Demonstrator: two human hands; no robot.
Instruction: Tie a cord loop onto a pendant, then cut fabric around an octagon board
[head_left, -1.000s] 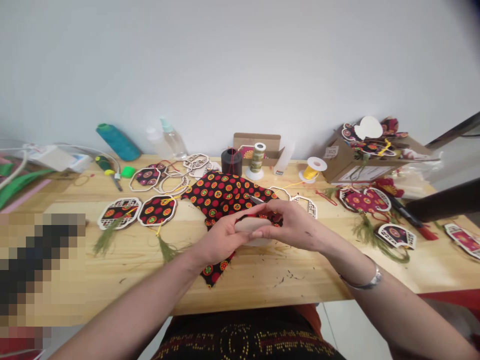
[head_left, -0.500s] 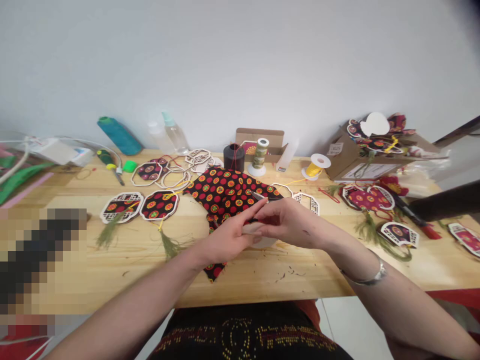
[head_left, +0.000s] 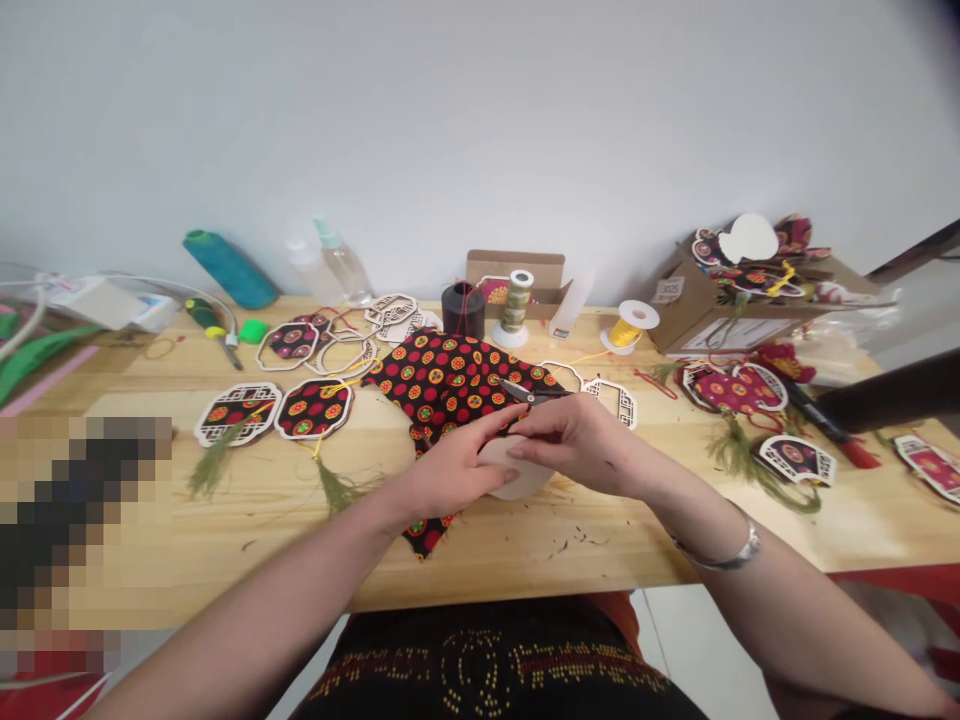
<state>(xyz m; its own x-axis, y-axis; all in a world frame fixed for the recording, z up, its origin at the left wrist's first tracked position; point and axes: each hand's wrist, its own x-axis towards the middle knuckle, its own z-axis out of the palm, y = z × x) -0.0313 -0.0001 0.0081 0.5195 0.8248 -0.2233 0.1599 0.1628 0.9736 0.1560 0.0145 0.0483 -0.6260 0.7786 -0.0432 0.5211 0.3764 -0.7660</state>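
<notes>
Both my hands meet over the middle of the table around a pale, flat, rounded piece. My left hand grips it from the left, thumb on its face and fingers behind. From the right, my right hand pinches its upper edge with thumb and fingertips. Just beyond my fingers, a pair of scissors lies on black fabric printed with red and yellow flowers. One corner of that fabric hangs out below my left hand. My fingers hide part of the pale piece.
Framed fabric ornaments with green tassels lie to the left. Behind stand a black thread spool, a green thread spool and a yellow cord spool. A filled cardboard box is at back right. A black bar juts in.
The pale piece has tilted so that more of its face shows between my hands. The scissors behind my fingers are more visible. The view has shifted slightly.
</notes>
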